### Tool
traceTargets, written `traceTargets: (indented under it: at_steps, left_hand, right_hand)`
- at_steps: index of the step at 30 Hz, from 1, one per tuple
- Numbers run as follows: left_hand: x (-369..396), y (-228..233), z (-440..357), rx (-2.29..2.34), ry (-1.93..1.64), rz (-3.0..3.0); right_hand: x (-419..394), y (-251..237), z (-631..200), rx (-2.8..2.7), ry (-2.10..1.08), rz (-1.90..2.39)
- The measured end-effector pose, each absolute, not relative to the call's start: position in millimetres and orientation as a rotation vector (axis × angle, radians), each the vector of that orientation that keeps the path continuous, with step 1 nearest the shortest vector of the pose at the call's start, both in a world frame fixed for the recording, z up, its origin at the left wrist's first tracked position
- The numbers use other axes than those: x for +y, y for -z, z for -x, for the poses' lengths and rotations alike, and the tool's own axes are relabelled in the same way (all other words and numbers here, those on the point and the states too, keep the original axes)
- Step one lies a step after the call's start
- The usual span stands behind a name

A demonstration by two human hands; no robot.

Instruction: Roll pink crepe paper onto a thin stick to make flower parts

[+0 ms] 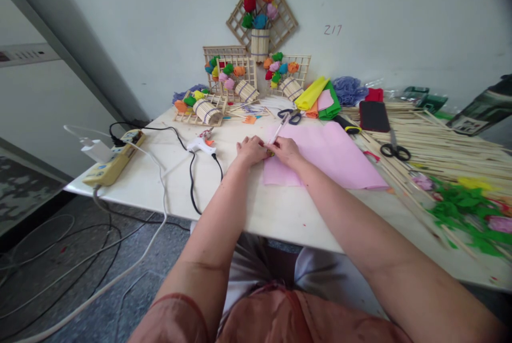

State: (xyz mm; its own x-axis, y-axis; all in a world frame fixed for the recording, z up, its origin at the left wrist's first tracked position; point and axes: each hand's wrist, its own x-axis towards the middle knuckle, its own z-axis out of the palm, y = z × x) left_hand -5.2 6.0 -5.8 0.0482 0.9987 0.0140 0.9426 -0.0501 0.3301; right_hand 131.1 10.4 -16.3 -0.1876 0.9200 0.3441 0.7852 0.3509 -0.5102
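Head view, and both hands are together at the near left corner of a flat sheet of pink crepe paper spread on the white tabletop. Left hand is curled, fingers pinched in toward the right hand, which is closed the same way; between them sits a small yellowish piece, too small to tell what it is, and a thin pale stick runs up and away from the pinch across the pink sheet. Both hands are gripping at that one spot, touching each other.

Just left of the left hand lies a white hot-glue gun with an orange trigger, its black cord looping off the table edge. Further left, a yellowish power strip sits near the corner. Beyond the hands, black-handled scissors rest at the far edge of the pink sheet. A second pair of black scissors lies on a heap of long bamboo sticks to the right. Green paper scraps pile up at the far right. Against the wall stand wooden lattice frames holding paper flowers.
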Motion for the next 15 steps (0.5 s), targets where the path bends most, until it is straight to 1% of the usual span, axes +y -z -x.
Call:
traceTargets:
  at_steps: [7, 15]
  left_hand:
    - [1.0, -1.6, 2.5, 1.999, -0.330, -2.065]
    - [3.7, 2.3, 3.6, 1.994, -0.358, -2.073]
  right_hand:
    - [8.8, 13.6, -130.2, -2.041, -0.310, 1.497]
    - [11.5, 16.3, -130.4, -1.964, -0.380, 1.464]
